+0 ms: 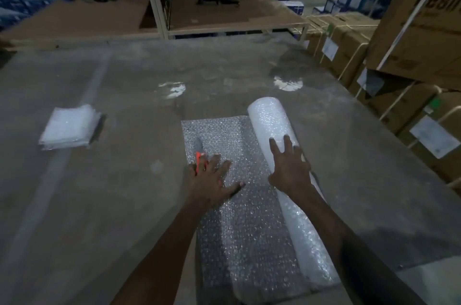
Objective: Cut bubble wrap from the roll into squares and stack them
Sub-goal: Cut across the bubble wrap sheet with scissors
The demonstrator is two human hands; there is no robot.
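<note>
white bubble-dotted roll (279, 145), orange-handled knife (199, 155), grey table (112, 205)

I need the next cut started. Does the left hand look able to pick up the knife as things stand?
Probably yes. The left hand lies flat on the unrolled bubble wrap with its fingers already over the knife's orange handle, and nothing lies between them. The right hand rests on the roll, clear of it.

On the desk (124, 205): bubble wrap roll (282, 145) at 3 o'clock of the unrolled sheet (244, 230), touching it. Left hand (212, 180) flat on the sheet, over a knife (199, 152) at its 9 o'clock edge; right hand (290, 167) on the roll. Stack of cut squares (71, 127) well apart at 9 o'clock. Cartons (349, 38) at 2 o'clock, beyond the desk.
</note>
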